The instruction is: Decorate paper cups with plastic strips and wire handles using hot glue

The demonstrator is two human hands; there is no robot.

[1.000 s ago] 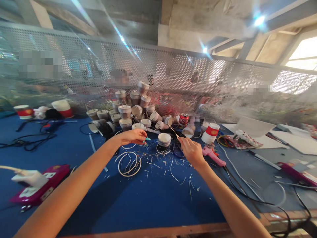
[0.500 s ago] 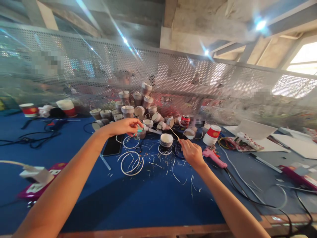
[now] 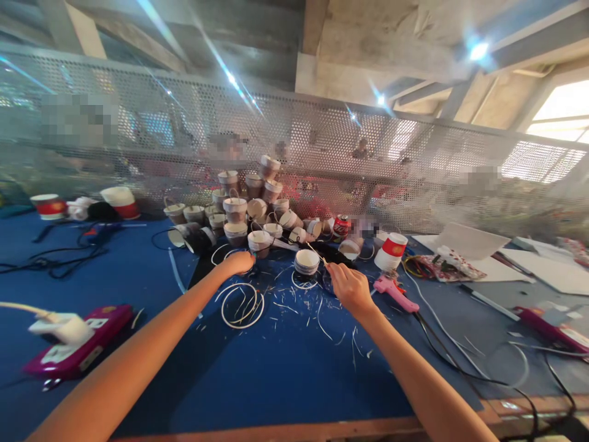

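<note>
My right hand (image 3: 348, 285) is closed in a pinch on a thin pale strip (image 3: 316, 252), which points up and left beside a small white cup (image 3: 307, 264). That cup stands upright on the blue table. My left hand (image 3: 240, 263) is low over the table, its fingers curled downward; a speck of teal shows at the fingertips, but what they hold is hidden. White cord coils (image 3: 243, 306) lie just below it. Close beyond the left hand stands another small cup (image 3: 260, 244), in front of a heap of similar cups (image 3: 235, 210), some with looped handles.
A pink glue gun (image 3: 396, 294) with a black cable lies right of my right hand. Beyond are a red-and-white paper cup (image 3: 391, 252) and a red can (image 3: 341, 227). A purple power strip (image 3: 83, 344) is at left. Cord scraps litter the middle; perforated metal screening stands behind.
My left hand has come down and left from above the cups to the tabletop, uncovering a cup behind it. My right hand stays nearly in place with the strip. The view has shifted slightly.
</note>
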